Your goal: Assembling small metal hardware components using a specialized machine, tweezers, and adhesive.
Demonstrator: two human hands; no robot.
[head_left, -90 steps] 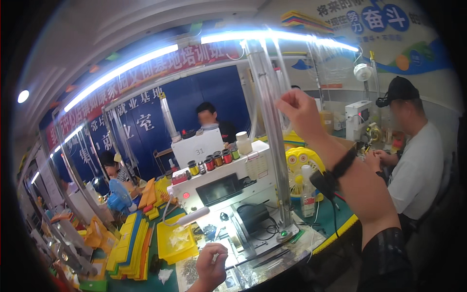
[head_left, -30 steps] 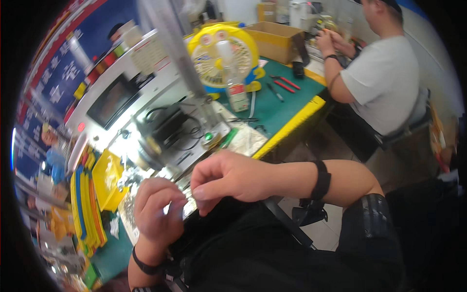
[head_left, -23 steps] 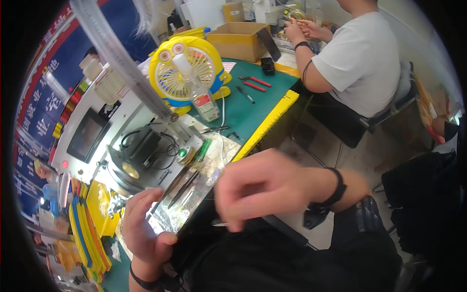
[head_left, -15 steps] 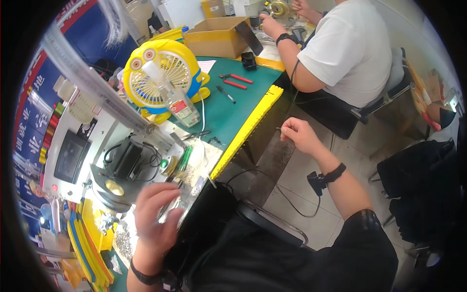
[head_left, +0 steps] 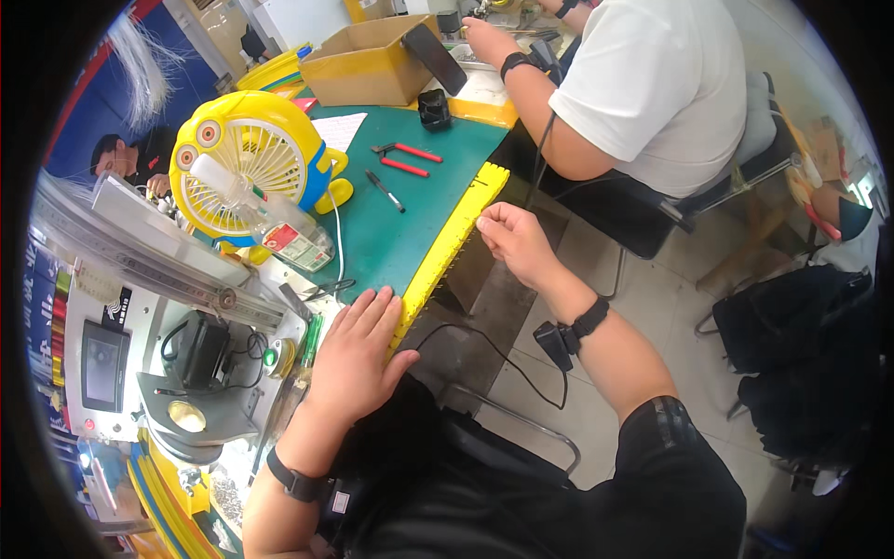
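My left hand (head_left: 358, 359) lies palm down over the near edge of the green work table (head_left: 410, 219), its fingers stretched out and the thumb apart. Right of the yellow edge strip (head_left: 452, 247), my right hand (head_left: 518, 246) is raised with thumb and fingertips pinched together. Whatever is in that pinch is too small or hidden to make out. Beyond my left hand, a clear spray bottle (head_left: 298, 244) with a white top leans against a yellow and blue fan (head_left: 244, 110). Red-handled pliers (head_left: 407, 169) and a black pen (head_left: 385, 192) lie on the tabletop.
A machine with a small screen (head_left: 104, 365) stands at the left. At the back are an open cardboard box (head_left: 368, 74), a phone (head_left: 434, 58) and a black holder (head_left: 434, 110). A co-worker in a white shirt (head_left: 652, 88) sits at the right. A cable (head_left: 503, 354) hangs below the table.
My left hand has moved right and forward, down onto the table's edge. My right hand, still pinched, has shifted left toward the yellow strip. The view has turned slightly.
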